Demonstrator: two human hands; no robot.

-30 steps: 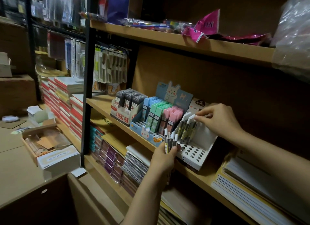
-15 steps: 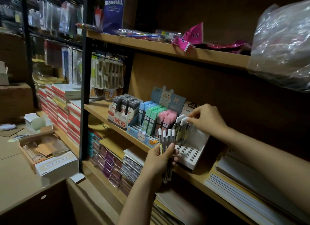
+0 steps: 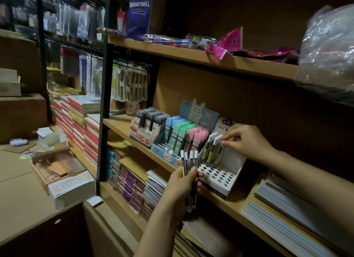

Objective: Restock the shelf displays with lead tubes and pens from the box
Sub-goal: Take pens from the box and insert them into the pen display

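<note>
Gripping tight, the left hand (image 3: 182, 182) holds a bunch of pens (image 3: 188, 162) with white caps, just in front of the white pen stand (image 3: 228, 170) on the wooden shelf (image 3: 122, 123). The right hand (image 3: 247, 141) pinches the top of one pen (image 3: 220, 141) standing in the back row of the stand. Lead tubes (image 3: 179, 134) in blue, green and pink sit just beside it. An open box (image 3: 63, 172) rests on the table (image 3: 17, 195), well apart.

The lower ends of the pens (image 3: 188, 172) are hidden behind the left hand (image 3: 183, 182). The clear plastic bag (image 3: 327, 53) at upper right is cut off by the frame edge. Labels on the hanging packets (image 3: 76, 23) at upper left cannot be read.
</note>
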